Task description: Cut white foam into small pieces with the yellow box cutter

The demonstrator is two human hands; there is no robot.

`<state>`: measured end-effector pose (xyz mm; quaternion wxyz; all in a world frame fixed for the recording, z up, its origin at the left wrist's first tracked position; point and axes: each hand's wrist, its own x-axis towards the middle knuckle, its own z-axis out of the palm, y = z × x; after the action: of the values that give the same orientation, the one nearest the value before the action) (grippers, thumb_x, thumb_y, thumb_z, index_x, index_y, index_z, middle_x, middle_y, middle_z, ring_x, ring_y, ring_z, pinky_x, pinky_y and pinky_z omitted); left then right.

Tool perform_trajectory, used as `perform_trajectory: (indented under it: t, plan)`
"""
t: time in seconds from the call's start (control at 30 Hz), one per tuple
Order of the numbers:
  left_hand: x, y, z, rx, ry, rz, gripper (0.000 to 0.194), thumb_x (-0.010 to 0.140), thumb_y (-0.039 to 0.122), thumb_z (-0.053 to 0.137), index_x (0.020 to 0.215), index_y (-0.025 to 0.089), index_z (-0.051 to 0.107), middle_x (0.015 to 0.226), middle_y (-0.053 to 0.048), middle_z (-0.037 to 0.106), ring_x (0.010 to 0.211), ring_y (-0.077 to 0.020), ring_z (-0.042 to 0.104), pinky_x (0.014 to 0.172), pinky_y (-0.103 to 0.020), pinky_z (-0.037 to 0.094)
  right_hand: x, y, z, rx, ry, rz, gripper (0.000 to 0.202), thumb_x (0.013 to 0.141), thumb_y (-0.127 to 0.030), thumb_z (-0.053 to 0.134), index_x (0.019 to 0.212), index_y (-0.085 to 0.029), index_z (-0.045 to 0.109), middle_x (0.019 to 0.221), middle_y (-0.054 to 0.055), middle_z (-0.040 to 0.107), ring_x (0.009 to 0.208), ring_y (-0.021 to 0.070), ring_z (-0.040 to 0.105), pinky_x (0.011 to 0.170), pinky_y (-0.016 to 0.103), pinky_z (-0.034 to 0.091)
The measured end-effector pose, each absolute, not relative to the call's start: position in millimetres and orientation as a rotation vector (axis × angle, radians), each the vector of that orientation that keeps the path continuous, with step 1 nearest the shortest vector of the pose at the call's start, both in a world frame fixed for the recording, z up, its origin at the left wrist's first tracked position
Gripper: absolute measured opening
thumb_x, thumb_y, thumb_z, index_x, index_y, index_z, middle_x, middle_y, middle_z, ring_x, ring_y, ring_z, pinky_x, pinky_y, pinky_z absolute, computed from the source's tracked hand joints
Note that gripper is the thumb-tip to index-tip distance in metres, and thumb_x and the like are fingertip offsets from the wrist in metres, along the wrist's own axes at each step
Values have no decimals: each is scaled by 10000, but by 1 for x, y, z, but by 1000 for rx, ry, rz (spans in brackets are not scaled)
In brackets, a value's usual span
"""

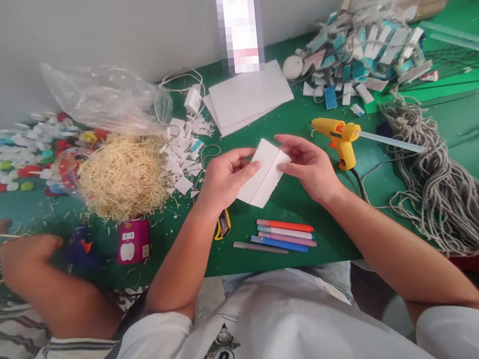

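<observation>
Between my two hands is a small white board piece [263,173] with a fold or seam running along it, held tilted above the green table [196,261]. My left hand [229,177] pinches its left side, thumb on top. On the right edge, my right hand [307,165] grips it between thumb and fingers. Below lie several felt-tip pens, among them a red-orange pen [285,225] and a blue pen [279,243]. A yellow utility knife [222,224] rests near my left forearm. To the right of my right hand is a yellow glue gun [338,137] with a glue stick in it.
White sheets [253,97] lie behind my hands, beside white scraps [182,156]. Wood shavings [124,175], bottle caps [10,149] and a purple socket box [133,242] are leftward. Grey yarn [441,178] and a scrap heap [371,50] occupy the right. Another person's hand [28,251] works at far left.
</observation>
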<state>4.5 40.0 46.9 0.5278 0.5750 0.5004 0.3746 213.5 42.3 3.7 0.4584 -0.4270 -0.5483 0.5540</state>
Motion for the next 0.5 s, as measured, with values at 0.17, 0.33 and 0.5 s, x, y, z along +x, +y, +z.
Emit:
perform_trajectory:
  t: [0.17,0.33,0.5]
  plan:
    - [19,38,37,1066,1191,1098,510,703,532,872,1040,160,778,908,-63,807,770,-194,740,659,-276,602,207,42,14,-1044,-1071,1735,544,716,-466,840,1171,-190,725,1113,85,779,1050,254,709,922,425,583]
    - [18,35,31,831,1177,1038,458,624,508,930,908,181,781,803,-21,767,691,-141,684,613,-224,545,202,39,20,-1002,-959,1924,389,637,-487,919,874,-199,809,873,33,793,839,181,691,881,366,557]
    - [18,35,34,617,1082,904,521,506,512,988,813,171,741,687,21,686,599,-101,611,556,-210,501,202,40,24,-897,-892,2055,335,621,-448,945,835,-221,824,801,4,783,761,146,683,839,323,557]
